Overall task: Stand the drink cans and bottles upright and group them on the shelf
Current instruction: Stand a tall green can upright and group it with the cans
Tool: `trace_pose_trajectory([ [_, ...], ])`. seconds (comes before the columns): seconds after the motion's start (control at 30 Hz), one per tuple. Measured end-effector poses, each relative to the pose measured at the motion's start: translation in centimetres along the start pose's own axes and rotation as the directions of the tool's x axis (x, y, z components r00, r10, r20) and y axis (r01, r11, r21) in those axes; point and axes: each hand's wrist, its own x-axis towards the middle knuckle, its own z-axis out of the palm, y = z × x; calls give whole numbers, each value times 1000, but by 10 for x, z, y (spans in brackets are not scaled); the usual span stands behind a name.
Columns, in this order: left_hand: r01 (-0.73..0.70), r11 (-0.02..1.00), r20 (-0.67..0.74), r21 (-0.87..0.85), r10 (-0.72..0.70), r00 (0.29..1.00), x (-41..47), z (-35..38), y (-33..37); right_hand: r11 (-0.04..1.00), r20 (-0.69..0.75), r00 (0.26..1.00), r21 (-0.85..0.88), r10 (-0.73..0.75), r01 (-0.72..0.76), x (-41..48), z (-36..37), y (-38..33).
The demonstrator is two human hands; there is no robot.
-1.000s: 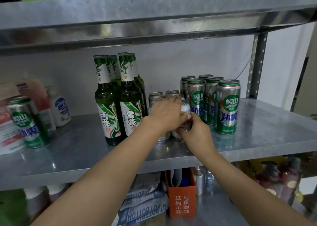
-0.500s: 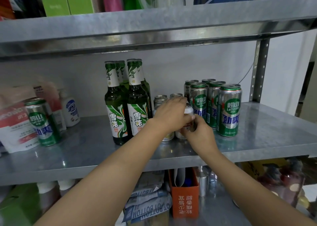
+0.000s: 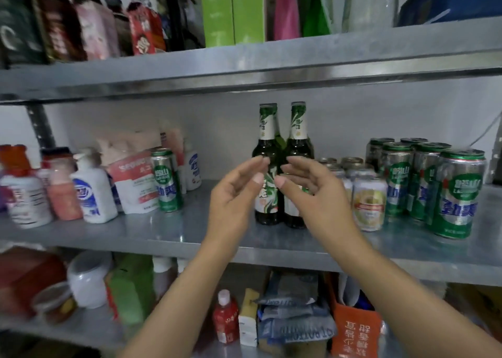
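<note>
Green beer bottles stand upright at the middle of the metal shelf. Right of them stand several short silver cans, then several tall green cans, all upright. One more tall green can stands alone to the left among household packs. My left hand and my right hand hover in front of the bottles, fingers relaxed and spread, holding nothing and almost meeting at the fingertips.
White pump bottles and a white-and-red refill pack crowd the shelf's left part. The shelf above carries boxes and bags. The shelf below holds a small red bottle, an orange box and folded packs.
Both hands have let go of the short can beside the bottles and drawn back, open. The view has swung left and up, so the lone green can sits nearer the middle.
</note>
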Motion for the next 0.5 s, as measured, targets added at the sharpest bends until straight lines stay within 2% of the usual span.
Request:
trace_pose_trajectory([
  [0.13, 62, 996, -146, 69, -52, 988, -6, -65, -1, 998, 123, 992, 49, 31, -37, 2, 73, 4],
  [0.27, 81, 986, -271, 147, -39, 962, -7, -122, 0, 994, 222, 972, 55, 76, -91, 11, 140, 13],
  [0.4, 115, 965, -436, 237, 0, 900, 6, -167, -12, 996, 219, 972, 14, 85, -90, 31, 196, 27],
  [0.5, 185, 945, -483, 271, -32, 875, 24, -189, -26, 994, 185, 977, -54, 103, -94, 52, 227, 45],
])
